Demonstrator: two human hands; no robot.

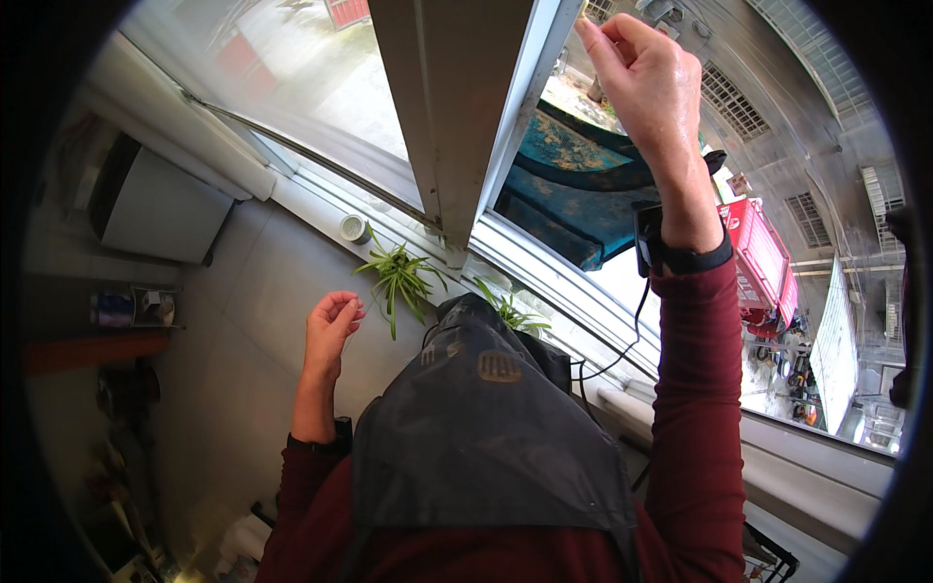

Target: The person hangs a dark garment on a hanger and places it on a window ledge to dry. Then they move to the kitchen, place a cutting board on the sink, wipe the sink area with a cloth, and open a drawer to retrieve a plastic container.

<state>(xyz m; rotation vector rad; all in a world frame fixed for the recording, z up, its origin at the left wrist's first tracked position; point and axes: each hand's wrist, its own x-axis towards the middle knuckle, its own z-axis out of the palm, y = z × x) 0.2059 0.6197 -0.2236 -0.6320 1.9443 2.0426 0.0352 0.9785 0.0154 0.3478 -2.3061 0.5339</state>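
High at the upper right, my right hand (pixel 641 80) is raised beside the window frame (pixel 510 109), pinching a small pale thing at the picture's top edge, mostly cut off and too small to name. My left hand (pixel 334 328) hovers over the floor at the left with its fingers curled and thumb near the fingertips; whether something thin is between them I cannot tell. A spider plant (pixel 397 273) stands to the right of that hand, by the sill. A second green plant (pixel 510 313) shows beyond the dark apron (pixel 496 437) I wear.
A small white pot (pixel 354 229) sits on the window sill. A grey-white cabinet (pixel 164 204) stands at the left. Dark teal fabric (pixel 568 197) hangs outside the window, behind my right wrist. A black cable (pixel 640 313) runs from the wrist device down past the apron.
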